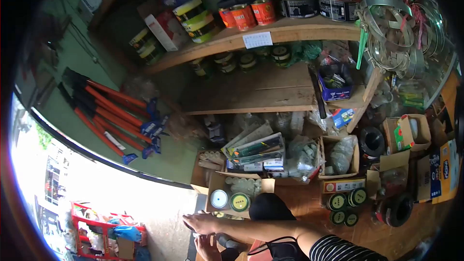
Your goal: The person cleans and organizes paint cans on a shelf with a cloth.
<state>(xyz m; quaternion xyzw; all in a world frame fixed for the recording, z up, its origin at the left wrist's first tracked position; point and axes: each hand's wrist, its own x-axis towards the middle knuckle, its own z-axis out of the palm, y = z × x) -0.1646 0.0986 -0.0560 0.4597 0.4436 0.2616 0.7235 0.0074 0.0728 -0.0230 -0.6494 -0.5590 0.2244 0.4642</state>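
Observation:
My right arm reaches across from the lower right, below a striped sleeve [338, 249]. At its end, my right hand [200, 223] has its fingers bent together over a small dark thing, too small and shaded to name. Just beneath it, my left hand [208, 248] points upward with its fingers apart, close to the right hand; I see nothing clearly in it. Above the hands stands an open cardboard box [265, 188] with clear jars, a white-lidded tin [219, 198] and a green-and-yellow-lidded tin [239, 202]. My dark-clad knee [270, 206] is beside this box.
A wooden shelf [309, 33] carries orange cans [241, 17] and other tins. Orange-handled tools [113, 116] hang on the left wall. Wire and metal bands [394, 29] hang at right. Boxes [338, 157] and black coils [394, 210] crowd the floor. A red rack [92, 224] stands by the doorway.

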